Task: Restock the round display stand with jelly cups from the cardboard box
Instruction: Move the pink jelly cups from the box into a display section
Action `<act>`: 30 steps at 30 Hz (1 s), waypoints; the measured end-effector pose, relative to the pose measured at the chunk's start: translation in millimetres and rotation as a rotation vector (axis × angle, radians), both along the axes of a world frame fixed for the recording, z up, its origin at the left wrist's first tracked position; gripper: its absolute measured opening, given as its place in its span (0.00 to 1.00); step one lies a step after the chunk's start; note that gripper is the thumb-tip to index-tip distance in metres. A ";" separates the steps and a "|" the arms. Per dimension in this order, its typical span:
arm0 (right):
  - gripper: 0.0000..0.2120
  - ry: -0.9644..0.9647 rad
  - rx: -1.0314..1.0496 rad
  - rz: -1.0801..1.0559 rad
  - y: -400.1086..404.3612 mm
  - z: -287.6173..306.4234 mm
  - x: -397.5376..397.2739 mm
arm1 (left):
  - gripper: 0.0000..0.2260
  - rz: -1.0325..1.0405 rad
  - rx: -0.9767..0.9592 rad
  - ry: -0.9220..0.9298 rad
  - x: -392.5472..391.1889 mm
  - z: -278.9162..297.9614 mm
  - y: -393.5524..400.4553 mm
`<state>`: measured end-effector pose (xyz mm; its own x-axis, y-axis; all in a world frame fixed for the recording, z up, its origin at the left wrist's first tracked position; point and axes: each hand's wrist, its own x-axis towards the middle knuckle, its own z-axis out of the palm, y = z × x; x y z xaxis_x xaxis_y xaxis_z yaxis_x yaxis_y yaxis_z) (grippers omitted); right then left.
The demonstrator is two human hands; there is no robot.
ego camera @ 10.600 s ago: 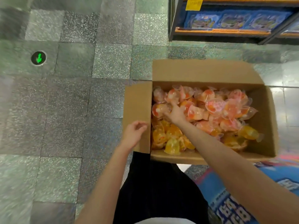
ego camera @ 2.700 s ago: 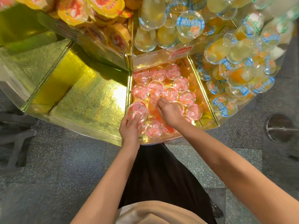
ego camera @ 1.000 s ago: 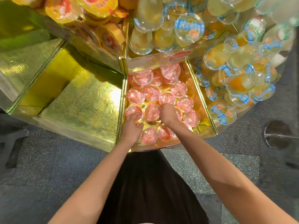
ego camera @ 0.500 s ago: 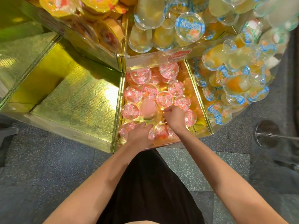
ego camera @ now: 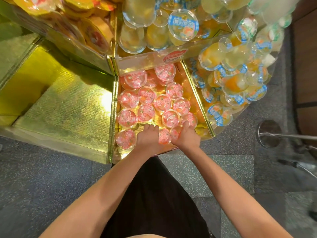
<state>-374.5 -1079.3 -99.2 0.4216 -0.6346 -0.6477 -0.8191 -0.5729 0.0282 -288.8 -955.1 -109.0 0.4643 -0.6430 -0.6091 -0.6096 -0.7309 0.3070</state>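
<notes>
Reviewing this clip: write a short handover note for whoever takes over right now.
Left hand and right hand: both lie on pink cups at the front of the middle bin; whether either grips one cannot be told.
Done: that bin holds a loose layer of pink cups, gold floor showing between.
Left: the gold bin on its left holds none. The box is out of view.

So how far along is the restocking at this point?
Done: the middle gold compartment holds a rough single layer of round pink-lidded jelly cups. In hand: the left hand and right hand rest on cups at the front edge; their grip is hidden. Left: the gold compartment on the left shows bare floor.
</notes>
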 end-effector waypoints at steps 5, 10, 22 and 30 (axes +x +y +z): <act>0.46 0.035 0.012 0.159 -16.1 9.0 -4.3 | 0.37 -0.023 -0.042 -0.006 -8.5 -8.0 -16.9; 0.39 -0.144 0.136 0.052 -46.8 27.3 -8.3 | 0.31 -0.006 0.006 -0.031 -10.7 -10.0 -27.0; 0.32 -0.380 -0.121 0.149 -75.2 39.8 107.9 | 0.07 0.733 -0.147 0.403 -42.2 -3.2 -57.5; 0.47 0.165 -0.188 0.552 -88.3 53.1 114.1 | 0.10 0.636 -0.156 0.350 -52.6 -12.9 -58.3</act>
<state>-260.4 -1167.6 -46.2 0.6246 -0.4603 -0.6308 -0.3783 -0.8850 0.2713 -341.4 -1013.4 -121.8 0.5715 -0.4054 -0.7135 0.0695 -0.8424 0.5344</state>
